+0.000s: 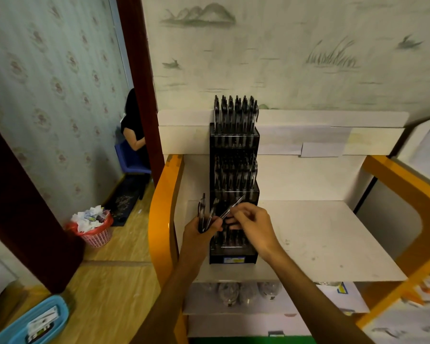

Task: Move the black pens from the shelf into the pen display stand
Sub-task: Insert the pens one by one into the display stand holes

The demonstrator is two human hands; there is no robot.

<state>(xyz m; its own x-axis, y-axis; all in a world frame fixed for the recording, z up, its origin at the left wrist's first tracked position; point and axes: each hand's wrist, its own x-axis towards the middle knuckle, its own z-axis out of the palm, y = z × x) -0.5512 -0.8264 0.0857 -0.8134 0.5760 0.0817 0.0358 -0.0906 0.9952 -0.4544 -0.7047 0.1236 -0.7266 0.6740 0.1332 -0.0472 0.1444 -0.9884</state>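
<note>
The step in hand appears to be the transfer of one pen from a held bunch into the lowest tier of the pen display stand (233, 194).

**Location of parts.** The stand sits upright on the white shelf (333, 232), against the shelf's left side. Its top and middle tiers are already packed with black pens. The lowest tier holds some pens, partly hidden behind the hands, so free slots cannot be counted.

**Left hand.** The left hand (200, 232) is raised in front of the stand's lower left corner, forearm rising from below. Its fingers are curled round a small bunch of pens (204, 214), which fans upward out of the fist.

**Right hand.** The right hand (252, 222) reaches across from the right, palm down, wrist slightly bent. Its fingertips pinch a single pen (231, 207) that lies slanted, one end pointing up and to the right in front of the middle tier's base. The lower end lies close to the left hand; whether that hand also touches it cannot be told.

**Procedure, as judged.**
1. Draw the single pen free of the bunch along its own length, so the others are not dragged out.
2. Turn it upright to match the stored pens.
3. Lower it into an open slot of the lowest tier without knocking neighbouring pens.
4. Keep the left grip firm; the fanned bunch could slip.
</note>
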